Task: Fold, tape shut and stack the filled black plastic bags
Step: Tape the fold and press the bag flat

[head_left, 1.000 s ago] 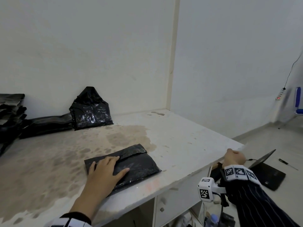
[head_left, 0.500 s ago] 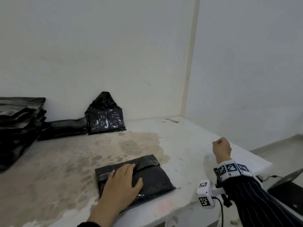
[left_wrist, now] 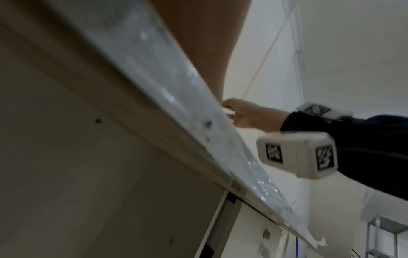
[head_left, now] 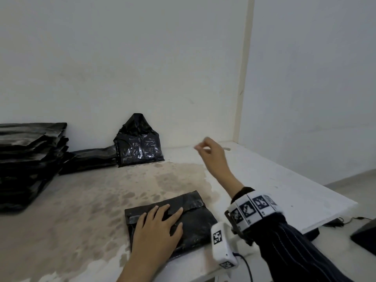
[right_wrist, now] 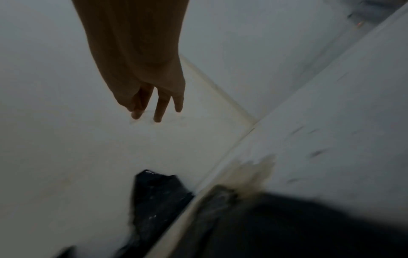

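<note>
A folded black bag (head_left: 195, 224) lies near the front edge of the white table (head_left: 284, 190). My left hand (head_left: 168, 216) presses flat on it, with straight fingers holding down the folded flap. My right hand (head_left: 202, 148) is raised above the table's far right part. It pinches a thin pale strip (head_left: 226, 148) that looks like tape. In the left wrist view the right hand (left_wrist: 249, 113) shows beyond the table edge with the pale strip at its fingers. The right wrist view shows my right hand's fingers (right_wrist: 158, 111) pointing towards the wall.
A tall stack of flat black bags (head_left: 28, 159) stands at the far left. Another flat bag (head_left: 89, 159) lies beside it, and a filled, unfolded bag (head_left: 139, 145) leans against the back wall. A dark device (head_left: 364, 237) sits on the floor to the right.
My right hand rose from below the table's right edge and now hovers over the table with the strip. My left hand stayed flat on the folded bag.
</note>
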